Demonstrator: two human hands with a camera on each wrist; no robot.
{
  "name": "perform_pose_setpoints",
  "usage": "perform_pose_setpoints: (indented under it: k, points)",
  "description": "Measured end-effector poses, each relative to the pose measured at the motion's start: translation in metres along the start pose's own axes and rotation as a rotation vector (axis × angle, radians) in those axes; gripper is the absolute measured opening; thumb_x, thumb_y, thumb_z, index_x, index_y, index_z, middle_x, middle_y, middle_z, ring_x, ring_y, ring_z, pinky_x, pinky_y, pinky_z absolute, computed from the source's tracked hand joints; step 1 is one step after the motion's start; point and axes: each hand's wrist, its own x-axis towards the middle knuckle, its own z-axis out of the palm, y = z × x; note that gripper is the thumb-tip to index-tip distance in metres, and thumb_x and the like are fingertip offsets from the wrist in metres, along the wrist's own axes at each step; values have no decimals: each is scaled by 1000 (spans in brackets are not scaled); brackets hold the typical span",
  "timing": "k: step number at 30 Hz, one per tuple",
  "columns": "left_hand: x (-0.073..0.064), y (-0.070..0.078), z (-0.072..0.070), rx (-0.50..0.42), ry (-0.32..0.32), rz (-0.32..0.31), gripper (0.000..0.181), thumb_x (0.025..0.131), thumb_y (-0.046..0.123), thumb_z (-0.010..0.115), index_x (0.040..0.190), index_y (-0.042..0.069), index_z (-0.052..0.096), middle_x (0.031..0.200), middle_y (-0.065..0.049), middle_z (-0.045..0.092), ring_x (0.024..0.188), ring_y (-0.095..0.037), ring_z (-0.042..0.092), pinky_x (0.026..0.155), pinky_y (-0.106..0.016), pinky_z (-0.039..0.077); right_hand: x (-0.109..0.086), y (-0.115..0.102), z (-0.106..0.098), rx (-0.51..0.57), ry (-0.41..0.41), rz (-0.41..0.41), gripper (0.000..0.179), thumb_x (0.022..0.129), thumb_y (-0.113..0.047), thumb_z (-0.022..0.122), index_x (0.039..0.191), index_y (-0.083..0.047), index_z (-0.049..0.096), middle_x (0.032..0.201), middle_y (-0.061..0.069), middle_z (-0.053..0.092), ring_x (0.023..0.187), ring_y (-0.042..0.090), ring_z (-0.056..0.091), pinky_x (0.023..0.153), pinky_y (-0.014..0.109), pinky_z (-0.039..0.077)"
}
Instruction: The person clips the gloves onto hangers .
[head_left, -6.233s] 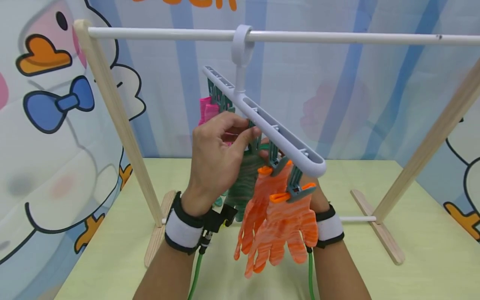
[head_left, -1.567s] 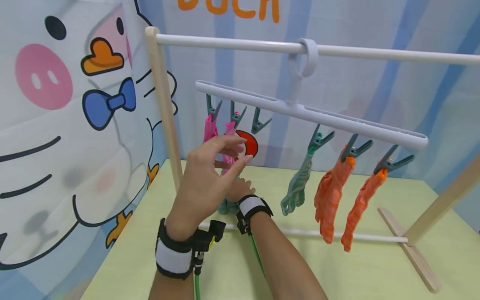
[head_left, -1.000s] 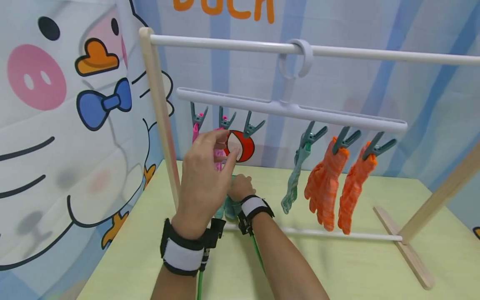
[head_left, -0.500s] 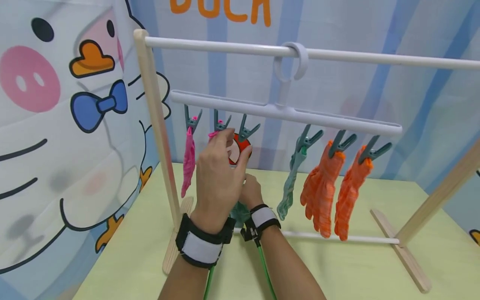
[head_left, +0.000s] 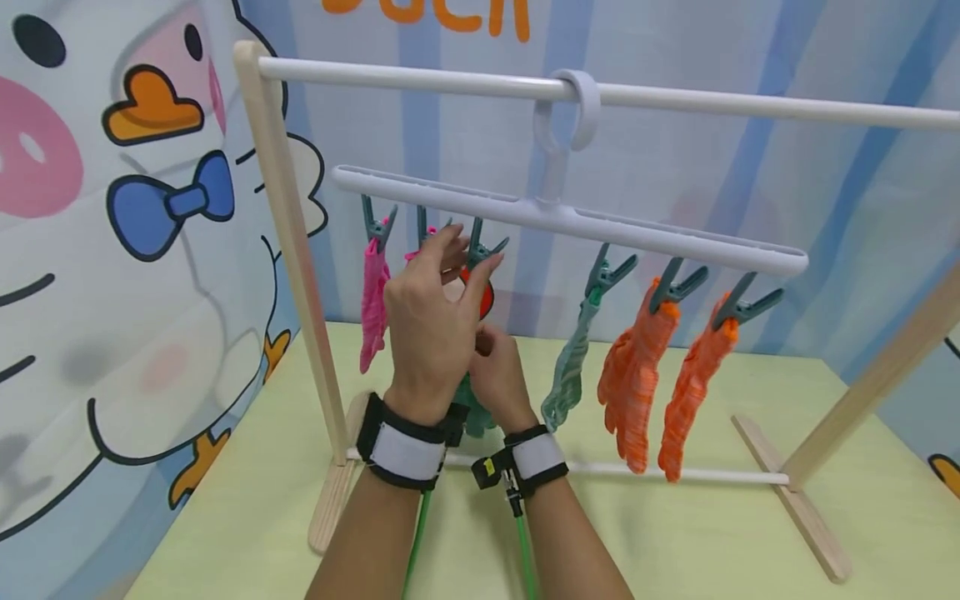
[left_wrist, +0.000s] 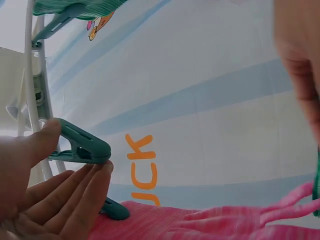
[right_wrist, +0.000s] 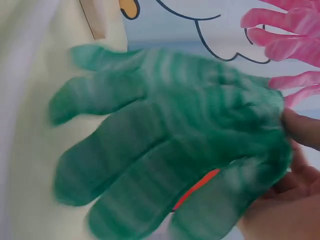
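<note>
A green striped glove [right_wrist: 165, 125] hangs fingers-down from my right hand [head_left: 501, 375], which pinches its cuff between thumb and fingers below the hanger. In the head view my hands mostly hide this glove. Just above, my left hand [head_left: 431, 325] is at a bare green clothespin [left_wrist: 82, 142], thumb on its free handle and fingers curled under the other side. That clothespin hangs from the white hanger [head_left: 570, 218] with nothing in its grip. A pink glove [head_left: 373, 304] hangs clipped at the far left; another pink glove [left_wrist: 200, 220] is close beside my left hand.
Right of my hands hang another green glove [head_left: 572, 362] and two orange gloves, one orange glove [head_left: 637, 375] nearer the middle. The hanger hooks over a white rod [head_left: 420, 79] between wooden posts [head_left: 288, 250]. A pale yellow table [head_left: 675, 542] lies below, with a cartoon backdrop behind.
A green glove now hangs clipped right of the hanger's hook. My right hand has risen from low behind the left hand with the other green glove; my left hand has reached the bare clothespin.
</note>
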Motion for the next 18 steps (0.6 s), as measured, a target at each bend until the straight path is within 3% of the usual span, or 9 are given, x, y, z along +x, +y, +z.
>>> perform_pose_setpoints:
  k: [3, 6, 9, 14, 15, 18]
  points:
    - [1, -6, 2, -12, -1, 17, 47, 88, 20, 81, 126, -5, 66, 114, -20, 76, 97, -29, 78, 89, -39, 62, -1, -7, 0, 55, 20, -45, 13, 101, -8, 59, 112, -7, 64, 89, 9, 69, 72, 11, 59, 65, 24, 46]
    - [2, -7, 6, -10, -1, 43, 45, 89, 20, 80, 125, -5, 67, 111, -20, 76, 93, -28, 78, 87, -40, 62, -3, -18, -4, 86, 20, -66, 26, 102, -9, 60, 128, -10, 58, 89, 11, 68, 68, 11, 54, 63, 24, 43]
    - [3, -7, 8, -17, 2, 56, 41, 92, 21, 78, 122, -4, 68, 106, -19, 77, 91, -27, 78, 86, -39, 63, -4, -27, -9, 93, 27, -65, 34, 101, -12, 63, 134, -12, 56, 96, 12, 71, 74, 9, 59, 65, 23, 45]
    - [2, -3, 2, -115, -58, 0, 33, 93, 19, 76, 118, -2, 70, 104, -17, 76, 92, -26, 77, 86, -36, 63, -4, -34, -17, 87, 59, -74, 30, 101, -17, 65, 129, -8, 66, 111, 18, 74, 101, 21, 71, 81, 27, 55]
    - [1, -3, 1, -133, -71, -14, 33, 93, 18, 76, 118, -2, 70, 104, -17, 75, 93, -26, 77, 85, -36, 63, -4, -35, -18, 85, 67, -81, 29, 101, -17, 65, 128, -7, 67, 111, 19, 74, 103, 24, 71, 84, 29, 56]
    - [0, -3, -2, -146, -93, -37, 31, 94, 18, 75, 117, -2, 71, 105, -18, 73, 93, -27, 77, 84, -37, 63, -4, -36, -21, 100, 99, -107, 31, 101, -16, 65, 128, -3, 67, 108, 22, 74, 96, 16, 73, 86, 28, 58]
